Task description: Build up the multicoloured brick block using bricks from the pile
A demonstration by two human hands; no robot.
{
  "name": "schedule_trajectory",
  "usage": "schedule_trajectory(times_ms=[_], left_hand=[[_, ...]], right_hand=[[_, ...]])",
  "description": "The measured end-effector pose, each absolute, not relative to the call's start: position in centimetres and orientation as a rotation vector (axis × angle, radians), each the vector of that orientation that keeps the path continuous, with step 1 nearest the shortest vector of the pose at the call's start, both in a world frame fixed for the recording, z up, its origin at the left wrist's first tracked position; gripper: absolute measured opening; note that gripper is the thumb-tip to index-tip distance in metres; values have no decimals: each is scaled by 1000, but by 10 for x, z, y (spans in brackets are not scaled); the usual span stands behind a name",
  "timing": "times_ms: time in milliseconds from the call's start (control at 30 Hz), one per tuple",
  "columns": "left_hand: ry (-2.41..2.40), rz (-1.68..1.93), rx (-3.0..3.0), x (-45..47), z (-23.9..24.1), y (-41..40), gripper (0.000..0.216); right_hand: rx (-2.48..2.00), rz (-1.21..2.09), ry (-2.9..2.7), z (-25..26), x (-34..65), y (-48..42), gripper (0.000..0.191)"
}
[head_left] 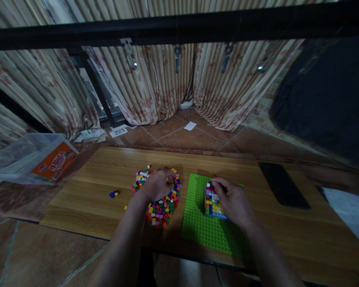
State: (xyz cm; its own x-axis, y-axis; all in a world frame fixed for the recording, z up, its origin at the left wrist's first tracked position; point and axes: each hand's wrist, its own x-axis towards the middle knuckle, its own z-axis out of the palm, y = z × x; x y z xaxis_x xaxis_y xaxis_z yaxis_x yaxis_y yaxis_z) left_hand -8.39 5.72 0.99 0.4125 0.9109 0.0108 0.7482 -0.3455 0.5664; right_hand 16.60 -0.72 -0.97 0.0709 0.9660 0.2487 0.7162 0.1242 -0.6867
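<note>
Where the left hand (158, 185) is: over the loose brick pile (163, 208), fingers curled; whether they grasp any, I cannot tell.
Right hand (235, 200): fingers bent at the brick block (212, 204), their grip unclear.
Brick block: on the green baseplate (194, 211), right of the pile.
Desk (86, 195): black flat object (283, 185) lies toward its right end.

Dimly lit throughout, shadowed on green baseplate (194, 199) beside brick block (212, 202), stretched toward edges, soft in fine detail.
</note>
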Motion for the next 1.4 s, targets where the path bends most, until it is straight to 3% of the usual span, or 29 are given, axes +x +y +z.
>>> schedule_trajectory(times_ms=[733, 1400], left_hand=[[1386, 449, 2191, -84, 6, 57, 22], [1254, 388, 2396, -59, 11, 51, 25]], right_hand=[[-1649, 423, -1721, -10, 166, -8, 32], [-1656, 443, -1717, -8, 166, -6, 33]])
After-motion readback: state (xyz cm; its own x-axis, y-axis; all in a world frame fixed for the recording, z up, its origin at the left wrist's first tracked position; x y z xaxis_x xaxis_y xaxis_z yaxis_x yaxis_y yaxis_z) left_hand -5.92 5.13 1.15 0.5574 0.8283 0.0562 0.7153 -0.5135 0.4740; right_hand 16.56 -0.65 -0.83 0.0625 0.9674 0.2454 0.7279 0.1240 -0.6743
